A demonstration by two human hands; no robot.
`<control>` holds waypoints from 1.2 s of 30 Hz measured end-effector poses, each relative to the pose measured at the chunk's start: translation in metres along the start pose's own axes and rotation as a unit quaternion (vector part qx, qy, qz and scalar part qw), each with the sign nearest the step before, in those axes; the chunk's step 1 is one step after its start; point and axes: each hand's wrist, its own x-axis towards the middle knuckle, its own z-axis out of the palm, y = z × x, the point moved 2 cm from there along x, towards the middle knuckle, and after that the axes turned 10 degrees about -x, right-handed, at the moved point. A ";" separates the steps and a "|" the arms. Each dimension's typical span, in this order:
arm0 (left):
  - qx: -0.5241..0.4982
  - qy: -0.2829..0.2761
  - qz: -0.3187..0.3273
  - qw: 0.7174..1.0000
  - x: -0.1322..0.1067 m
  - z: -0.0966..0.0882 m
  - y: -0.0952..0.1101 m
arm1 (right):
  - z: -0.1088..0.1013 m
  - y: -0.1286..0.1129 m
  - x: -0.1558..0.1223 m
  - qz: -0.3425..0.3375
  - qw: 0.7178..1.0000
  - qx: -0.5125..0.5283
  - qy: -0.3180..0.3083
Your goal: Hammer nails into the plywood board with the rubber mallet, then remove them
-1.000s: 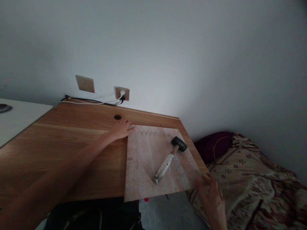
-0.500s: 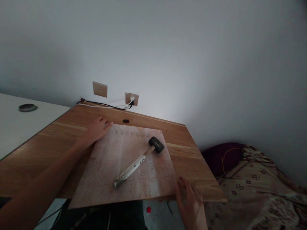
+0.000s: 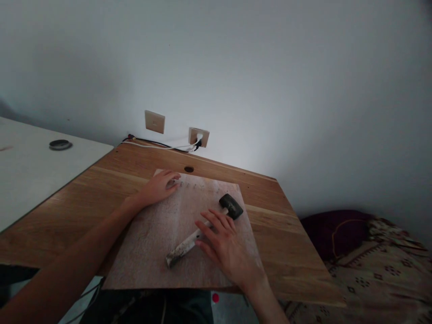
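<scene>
A pale wooden board [image 3: 151,252] lies on the brown wooden table, with a row of small nails [image 3: 195,186] standing along its far edge. My left hand [image 3: 160,186] rests on the board's far left corner, thumb and fingers apart beside the leftmost nails. Across the board lies a mallet [image 3: 182,250] with a worn white handle and a black head pointing to the far right. Over the handle, just short of the head, is my right hand [image 3: 222,245], its fingers spread and not wrapped round it; whether they touch it I cannot tell.
The wooden table [image 3: 286,243] meets the wall, where cables run to a socket [image 3: 199,137]. To the left, a white surface [image 3: 27,171] carries a dark round object [image 3: 60,144]. Patterned bedding [image 3: 381,279] lies on the right. A red cap-like thing [image 3: 215,297] shows below.
My right hand has come from the board's near right corner to above the mallet handle. My left hand has shifted right onto the board near the nails. The view has moved slightly.
</scene>
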 end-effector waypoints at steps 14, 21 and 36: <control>-0.006 -0.004 -0.009 1.000 0.000 0.000 -0.006 | 0.004 0.046 -0.025 0.030 0.995 0.089 -0.032; -0.020 0.008 -0.024 0.999 0.001 -0.002 -0.004 | -0.003 0.086 0.011 0.147 0.981 0.093 0.087; -0.051 0.008 -0.061 0.997 0.002 -0.005 -0.006 | 0.011 0.129 0.093 0.256 0.933 -0.182 -0.178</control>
